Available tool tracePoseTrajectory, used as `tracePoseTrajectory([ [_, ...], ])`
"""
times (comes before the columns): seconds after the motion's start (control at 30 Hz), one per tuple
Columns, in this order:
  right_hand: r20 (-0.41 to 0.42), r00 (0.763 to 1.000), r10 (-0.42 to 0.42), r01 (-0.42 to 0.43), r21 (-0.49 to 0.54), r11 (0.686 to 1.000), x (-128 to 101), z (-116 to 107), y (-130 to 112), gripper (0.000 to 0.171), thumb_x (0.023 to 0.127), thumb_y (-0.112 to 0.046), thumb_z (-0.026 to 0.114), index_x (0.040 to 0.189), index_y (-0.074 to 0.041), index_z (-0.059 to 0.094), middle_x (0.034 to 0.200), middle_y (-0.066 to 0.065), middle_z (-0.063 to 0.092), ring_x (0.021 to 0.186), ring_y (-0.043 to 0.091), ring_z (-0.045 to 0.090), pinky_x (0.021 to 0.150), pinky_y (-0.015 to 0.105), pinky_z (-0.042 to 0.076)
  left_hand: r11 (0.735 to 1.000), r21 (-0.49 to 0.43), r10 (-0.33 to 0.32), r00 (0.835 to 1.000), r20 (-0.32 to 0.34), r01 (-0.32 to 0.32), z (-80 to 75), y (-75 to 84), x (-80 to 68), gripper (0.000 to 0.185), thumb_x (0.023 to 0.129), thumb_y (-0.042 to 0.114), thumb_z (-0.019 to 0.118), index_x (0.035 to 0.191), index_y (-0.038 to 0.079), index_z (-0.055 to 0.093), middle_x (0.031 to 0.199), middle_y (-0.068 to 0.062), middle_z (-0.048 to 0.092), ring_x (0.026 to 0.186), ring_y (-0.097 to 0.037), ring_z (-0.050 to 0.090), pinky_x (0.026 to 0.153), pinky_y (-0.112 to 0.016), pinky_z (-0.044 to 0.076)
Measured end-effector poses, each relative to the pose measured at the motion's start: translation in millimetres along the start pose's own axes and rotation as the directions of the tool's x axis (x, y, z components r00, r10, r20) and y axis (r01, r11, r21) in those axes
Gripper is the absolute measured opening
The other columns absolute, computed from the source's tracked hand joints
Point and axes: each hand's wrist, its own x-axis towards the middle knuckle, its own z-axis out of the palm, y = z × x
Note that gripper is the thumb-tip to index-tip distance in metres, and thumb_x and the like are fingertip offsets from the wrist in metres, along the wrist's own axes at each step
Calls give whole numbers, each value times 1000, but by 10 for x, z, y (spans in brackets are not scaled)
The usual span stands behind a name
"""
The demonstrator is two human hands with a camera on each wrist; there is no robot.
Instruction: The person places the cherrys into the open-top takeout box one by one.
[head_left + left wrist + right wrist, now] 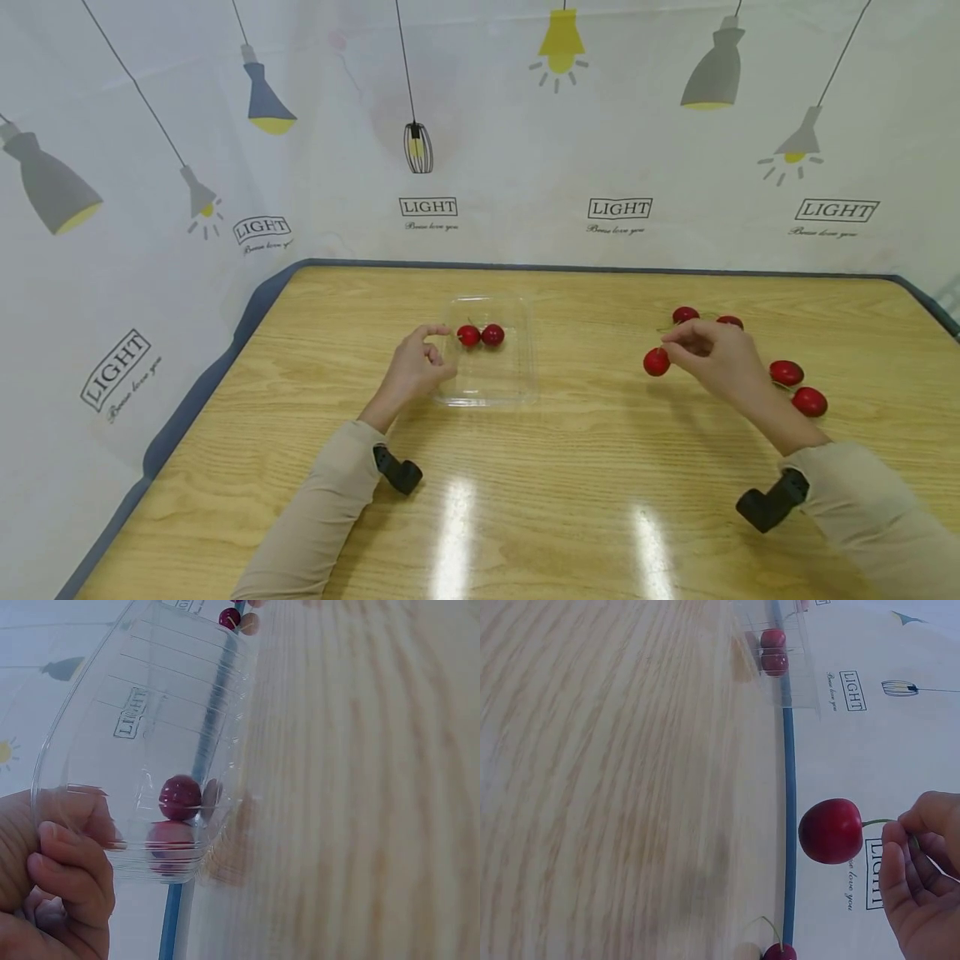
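A cherry (pixel 656 362) hung just above the wooden tabletop (pixel 570 500), its stem pinched in the right hand's (pixel 712 354) grip. The left hand's (pixel 417 367) grip pinched a clear tray's (pixel 517 392) edge. Behind hung a lamp-printed white curtain (pixel 300 125) reading "LIGHT".

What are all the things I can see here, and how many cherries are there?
Cherries in the tray: two, red, side by side inside the clear tray.
Held cherry: one, red, hanging by its stem from the right hand's fingers.
Loose cherries: four, red, on the table around the right hand, two behind it and two to its right.
Clear tray: one, see-through plastic, middle of the table.
Table: one, light wood with a blue-grey edge.
Backdrop: one, white cloth with lamp pictures.
Left hand: touches the tray's left side.
Right hand: pinches the cherry's stem.
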Motion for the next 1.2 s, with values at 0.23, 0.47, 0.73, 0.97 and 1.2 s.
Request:
tracePoseTrajectory([
  [0.23,-1,1000,-9,9,27,1000,46,21,-63,13,83,-13,60,88,-1,64,76,8,62,62,4,51,53,20,42,1000,3,-1,1000,-5,1,12,-1,-5,54,70,-3,63,121,3,45,59,-3,44,49,-13,37,47,-24,33],
  [0.47,-13,1000,-23,23,43,999,102,69,-152,13,82,-13,61,88,-2,64,78,9,63,64,6,53,55,18,43,1000,-12,-11,1000,-1,11,21,0,-19,54,70,-3,62,122,4,45,60,-3,42,48,-12,35,45,-24,31],
  [0.73,-23,999,-32,33,65,997,176,82,-235,15,83,-15,60,89,-2,65,79,10,63,64,5,52,55,19,42,999,-33,-21,1000,4,21,25,3,-18,54,71,-2,62,121,5,45,60,-2,42,45,-11,34,43,-23,31],
  [0.97,-16,999,-39,40,105,994,243,154,-339,12,83,-11,60,88,-1,64,79,10,62,64,7,53,54,20,42,1000,-24,-16,1000,8,16,33,5,-11,53,71,-3,62,121,5,45,60,-3,43,44,-11,35,43,-23,32],
  [1.2,-3,999,-52,52,141,989,299,223,-451,13,82,-10,60,89,0,64,80,11,62,67,14,54,56,18,42,999,-32,-15,1000,9,15,37,4,-6,53,72,-3,63,121,5,45,59,-3,42,44,-11,35,43,-23,33],
])
